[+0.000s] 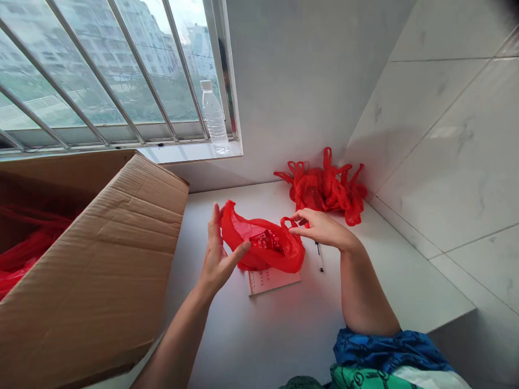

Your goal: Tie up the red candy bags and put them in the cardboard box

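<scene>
A red plastic bag stands with its mouth open on the white tabletop, and small red printed packets lie inside it. At its right rim, my right hand pinches one handle loop between thumb and fingers. My left hand is at the bag's left side, fingers stretched up and thumb spread apart. Its fingertips are against or very close to the left rim; which of these I cannot tell. Under the bag, a sheet or pad with printed writing sticks out towards me.
A large open cardboard box with red plastic bags inside fills the left. Several knotted red bags are heaped in the back right corner. A pen lies right of the bag. A clear bottle stands on the barred window's sill.
</scene>
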A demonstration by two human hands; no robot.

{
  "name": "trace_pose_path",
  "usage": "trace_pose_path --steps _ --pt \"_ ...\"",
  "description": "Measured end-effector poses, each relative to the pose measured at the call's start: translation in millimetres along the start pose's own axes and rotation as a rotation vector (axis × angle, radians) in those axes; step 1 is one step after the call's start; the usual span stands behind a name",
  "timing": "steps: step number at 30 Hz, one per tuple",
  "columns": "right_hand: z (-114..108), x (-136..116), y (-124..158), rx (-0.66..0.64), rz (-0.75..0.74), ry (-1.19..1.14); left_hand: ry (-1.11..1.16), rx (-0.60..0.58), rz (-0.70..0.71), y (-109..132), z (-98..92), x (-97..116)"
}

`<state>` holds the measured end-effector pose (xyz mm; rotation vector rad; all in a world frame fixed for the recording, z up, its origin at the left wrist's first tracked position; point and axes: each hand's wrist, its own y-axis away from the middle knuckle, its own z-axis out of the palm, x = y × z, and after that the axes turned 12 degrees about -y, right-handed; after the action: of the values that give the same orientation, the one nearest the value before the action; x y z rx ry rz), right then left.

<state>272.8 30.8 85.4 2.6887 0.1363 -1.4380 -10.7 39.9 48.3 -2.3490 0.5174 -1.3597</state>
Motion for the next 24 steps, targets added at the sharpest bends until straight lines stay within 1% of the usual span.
trace_pose_path --steps 2,4,6,8,10,12,14,15,18,20,22,24 --pt "-0.6 -5.8 2.9 -0.016 -0.040 -0.040 -0.048 -0.031 -0.068 -8.4 1.7 7.8" --pt "-2.7 -14.2 7.5 -0.063 -0.126 -0.151 -0.047 -0.088 -0.101 -17.8 4.3 15.5" --pt "-5.0 -23.3 12.6 -0.137 -0.237 -0.337 0.009 -0.127 -0.098 -25.5 8.2 23.5" --pt "-5.6 -30.9 16.0 -0.150 -0.325 -0.558 0.136 -0.112 -0.105 -30.5 12.7 32.6" --pt "-3.6 -36.2 16.2 -0.065 -0.363 -0.752 0.343 -0.112 -0.149 -33.2 16.9 42.7" --pt "1.1 -39.9 13.4 0.052 -0.374 -0.904 0.558 -0.166 -0.218 -34.5 20.2 51.7" --pt "7.5 -42.7 8.7 0.119 -0.367 -1.032 0.699 -0.226 -0.286 -34.7 22.7 57.1" --pt "11.1 -43.8 6.0 0.136 -0.364 -1.093 0.728 -0.247 -0.305 -34.6 23.8 58.0" --pt "22.6 -44.8 -1.8 0.160 -0.345 -1.231 0.692 -0.322 -0.280 -32.6 26.7 55.7" --pt "30.3 -44.1 -5.1 0.173 -0.325 -1.258 0.626 -0.394 -0.238 -30.7 28.3 53.4" --pt "36.7 -43.9 -5.0 0.150 -0.316 -1.211 0.553 -0.460 -0.230 -28.9 29.6 53.4" --pt "40.6 -45.7 -0.8 0.083 -0.337 -1.081 0.482 -0.477 -0.233 -27.5 30.6 55.2"
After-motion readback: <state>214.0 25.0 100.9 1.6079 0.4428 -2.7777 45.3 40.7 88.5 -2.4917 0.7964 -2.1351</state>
